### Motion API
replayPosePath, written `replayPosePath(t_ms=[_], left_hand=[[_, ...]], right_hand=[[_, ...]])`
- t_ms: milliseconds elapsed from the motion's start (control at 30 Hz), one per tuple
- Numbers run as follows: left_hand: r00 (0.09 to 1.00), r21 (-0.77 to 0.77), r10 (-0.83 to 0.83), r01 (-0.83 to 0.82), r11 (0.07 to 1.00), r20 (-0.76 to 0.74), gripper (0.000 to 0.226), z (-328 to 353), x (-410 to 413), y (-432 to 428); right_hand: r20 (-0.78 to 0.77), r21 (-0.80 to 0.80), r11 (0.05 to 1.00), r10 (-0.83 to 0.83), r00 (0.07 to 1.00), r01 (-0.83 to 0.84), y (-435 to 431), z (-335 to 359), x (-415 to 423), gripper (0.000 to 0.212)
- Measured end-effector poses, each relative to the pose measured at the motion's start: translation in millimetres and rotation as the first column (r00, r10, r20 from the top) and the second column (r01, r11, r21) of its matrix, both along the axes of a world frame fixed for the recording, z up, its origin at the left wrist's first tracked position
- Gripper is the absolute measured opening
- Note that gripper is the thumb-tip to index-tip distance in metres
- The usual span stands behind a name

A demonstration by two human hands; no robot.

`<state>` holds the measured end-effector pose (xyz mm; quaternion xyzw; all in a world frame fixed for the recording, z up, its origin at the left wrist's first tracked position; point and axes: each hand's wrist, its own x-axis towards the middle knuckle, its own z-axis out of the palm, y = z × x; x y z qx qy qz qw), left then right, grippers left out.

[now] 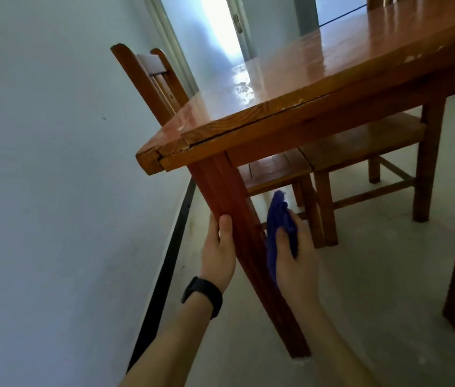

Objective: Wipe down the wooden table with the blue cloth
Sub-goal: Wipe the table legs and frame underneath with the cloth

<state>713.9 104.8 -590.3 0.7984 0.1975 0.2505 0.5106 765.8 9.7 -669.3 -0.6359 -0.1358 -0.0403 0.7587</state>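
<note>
Head cam: L hand grips the near table leg, thumb on its front face — black wristband on that wrist. R hand clutches the bunched blue cloth just beside the leg's other side, under the wooden table — contact unclear. Chair by the wall.

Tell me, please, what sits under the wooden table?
Two chair seats show: left seat and right seat. The table leg, blue cloth and tabletop hide parts of both chairs.
</note>
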Motion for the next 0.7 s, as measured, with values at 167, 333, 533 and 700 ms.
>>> replayPosePath(t_ms=[167, 333, 533, 700], left_hand=[[0.998, -0.002, -0.047, 0.047, 0.999, 0.042, 0.05, -5, -2, 12], [0.995, -0.031, -0.055, 0.058, 0.998, 0.083, 0.058, -8, 0, 14], [0.98, -0.001, -0.078, 0.08, 0.997, 0.183, 0.058, -24, 5, 20], [0.977, -0.068, -0.134, 0.147, 0.987, 0.168, 0.069, -67, 3, 35]], right_hand=[[0.255, -0.107, 0.984, -0.108, 0.961, 0.139, 38, -22, -34, 0.048], [-0.164, -0.491, 0.868, -0.017, 0.986, -0.067, 13, -139, -27, 0.047], [-0.227, -0.197, 0.978, -0.108, 0.968, 0.063, -16, -120, -26, 0.029], [-0.028, -0.22, 0.949, -0.237, 0.971, 0.225, 37, -125, -49, 0.044]])
